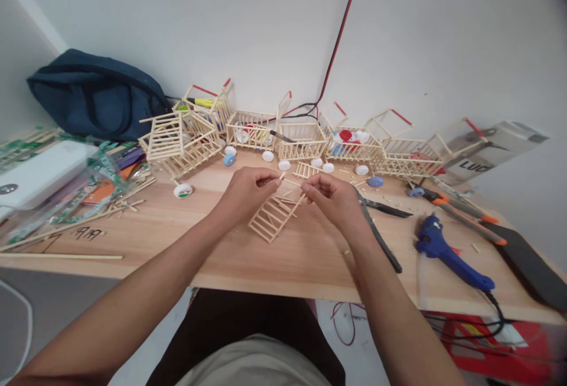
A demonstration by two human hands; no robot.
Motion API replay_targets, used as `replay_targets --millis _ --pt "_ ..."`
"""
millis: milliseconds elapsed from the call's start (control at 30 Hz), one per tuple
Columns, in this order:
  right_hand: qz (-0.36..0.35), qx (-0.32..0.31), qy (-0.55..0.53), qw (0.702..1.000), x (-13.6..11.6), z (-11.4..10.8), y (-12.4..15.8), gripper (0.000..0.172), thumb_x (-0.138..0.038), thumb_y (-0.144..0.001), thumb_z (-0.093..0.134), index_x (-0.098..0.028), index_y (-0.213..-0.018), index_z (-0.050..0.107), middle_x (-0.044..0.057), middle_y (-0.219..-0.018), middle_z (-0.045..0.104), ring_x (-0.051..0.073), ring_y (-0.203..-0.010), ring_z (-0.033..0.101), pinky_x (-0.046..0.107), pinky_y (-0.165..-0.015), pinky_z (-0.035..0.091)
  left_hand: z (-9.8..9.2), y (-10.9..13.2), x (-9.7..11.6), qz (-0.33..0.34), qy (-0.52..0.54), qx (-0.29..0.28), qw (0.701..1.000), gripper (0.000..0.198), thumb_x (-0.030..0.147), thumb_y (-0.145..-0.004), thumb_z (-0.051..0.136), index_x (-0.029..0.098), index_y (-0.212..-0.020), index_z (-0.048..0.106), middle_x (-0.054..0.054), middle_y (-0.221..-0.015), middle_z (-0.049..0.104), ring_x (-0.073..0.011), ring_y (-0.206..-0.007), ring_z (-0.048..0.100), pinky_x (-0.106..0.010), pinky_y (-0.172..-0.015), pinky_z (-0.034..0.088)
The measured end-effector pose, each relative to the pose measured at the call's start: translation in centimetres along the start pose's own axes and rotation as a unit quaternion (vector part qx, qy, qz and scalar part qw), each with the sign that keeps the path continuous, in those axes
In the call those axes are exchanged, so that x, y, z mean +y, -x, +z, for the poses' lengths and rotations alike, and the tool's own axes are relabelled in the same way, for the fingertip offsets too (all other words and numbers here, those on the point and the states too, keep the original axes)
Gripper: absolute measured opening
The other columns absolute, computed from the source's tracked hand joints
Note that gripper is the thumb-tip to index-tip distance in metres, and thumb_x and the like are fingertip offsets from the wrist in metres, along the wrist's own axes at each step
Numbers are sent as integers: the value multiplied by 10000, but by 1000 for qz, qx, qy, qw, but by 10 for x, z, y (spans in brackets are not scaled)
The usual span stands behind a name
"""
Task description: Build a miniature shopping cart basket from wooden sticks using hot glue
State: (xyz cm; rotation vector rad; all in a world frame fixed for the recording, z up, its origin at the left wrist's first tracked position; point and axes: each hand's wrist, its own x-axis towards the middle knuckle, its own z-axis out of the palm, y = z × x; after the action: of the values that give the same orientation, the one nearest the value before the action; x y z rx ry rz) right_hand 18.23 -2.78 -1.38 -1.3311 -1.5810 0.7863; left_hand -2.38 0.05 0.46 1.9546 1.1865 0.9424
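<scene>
A small ladder-like lattice of thin wooden sticks (271, 219) hangs tilted between my hands, just over the table. My left hand (250, 191) is closed, thumb and finger pinching the far left end of the lattice frame. With a similar pinch, my right hand (330, 197) grips the far right end. A thin crosswise stick (291, 183) spans the space between my fingertips; I cannot tell which hand holds it. Right behind my hands lies another small stick lattice (307, 169). Miniature stick carts, among them one with white wheels (302, 140), stand in a row beyond.
To the right lie a blue glue gun (452, 253), orange-handled pliers (469, 214) and a black cutter-like tool (381, 232). A leaning stick cart (186, 143), a dark blue bag (100, 93), a white box (44, 173) and loose sticks (62, 256) occupy the left.
</scene>
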Motion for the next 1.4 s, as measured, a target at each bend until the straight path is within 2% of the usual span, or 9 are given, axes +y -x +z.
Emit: replay_targets --millis 100,233,333,400,533,600,833,1067,1400 --pt "-7 16 -1 1000 -4 3 1 179 -365 -804 628 -186 -789 636 -5 -657 630 122 -589 575 253 -597 432 1 -2 1 -38 55 1 998 235 263 -779 594 149 -919 744 -19 -724 720 -130 -634 598 -226 -603 435" --pt "-28 95 59 993 -8 0 3 173 -353 -801 618 -187 -776 659 7 -715 653 126 -626 543 257 -608 417 -1 -2 7 -101 133 -25 986 212 222 -735 601 131 -878 728 5 -610 659 -83 -481 489 -199 -485 368" --pt "-28 136 80 987 -7 -7 5 194 -364 -798 609 -186 -749 669 3 -688 638 127 -608 506 258 -581 392 -2 -1 10 -121 157 -27 980 169 218 -712 610 128 -813 711 15 -566 626 -64 -438 433 -187 -441 323" --pt "-16 126 64 990 -5 -9 5 196 -370 -784 618 -186 -743 671 7 -686 641 132 -614 511 261 -578 388 -2 -1 10 -123 166 -28 978 157 221 -699 613 127 -793 697 17 -568 619 -55 -421 413 -184 -423 302" --pt "11 44 8 999 -1 -8 4 206 -370 -753 646 -187 -831 700 33 -774 693 149 -662 566 280 -621 421 -2 -2 5 -118 183 -35 975 157 224 -673 607 128 -779 671 13 -597 621 -50 -410 413 -185 -407 301" --pt "16 27 -9 999 -1 -6 3 231 -378 -754 647 -186 -869 706 43 -811 706 154 -681 582 287 -642 436 -2 -2 4 -113 179 -38 977 162 237 -680 600 127 -778 667 11 -598 621 -53 -414 419 -186 -410 308" --pt "3 42 27 999 -2 -1 3 216 -381 -795 618 -189 -847 703 26 -757 688 145 -665 564 280 -627 419 2 -2 3 -93 131 -34 986 222 196 -676 565 122 -851 680 15 -567 625 -68 -420 436 -188 -431 318" --pt "0 35 54 998 -7 -1 4 196 -360 -797 618 -188 -835 704 22 -744 689 136 -635 557 267 -591 403 5 -1 0 -69 65 -29 995 240 196 -690 558 131 -867 706 0 -574 647 -108 -515 530 -201 -490 365" --pt "3 54 115 992 -20 -4 8 156 -317 -792 617 -192 -788 710 23 -743 700 135 -629 555 275 -584 392 4 0 3 -57 31 -12 998 215 164 -688 560 133 -838 710 4 -575 645 -93 -481 500 -202 -486 346"
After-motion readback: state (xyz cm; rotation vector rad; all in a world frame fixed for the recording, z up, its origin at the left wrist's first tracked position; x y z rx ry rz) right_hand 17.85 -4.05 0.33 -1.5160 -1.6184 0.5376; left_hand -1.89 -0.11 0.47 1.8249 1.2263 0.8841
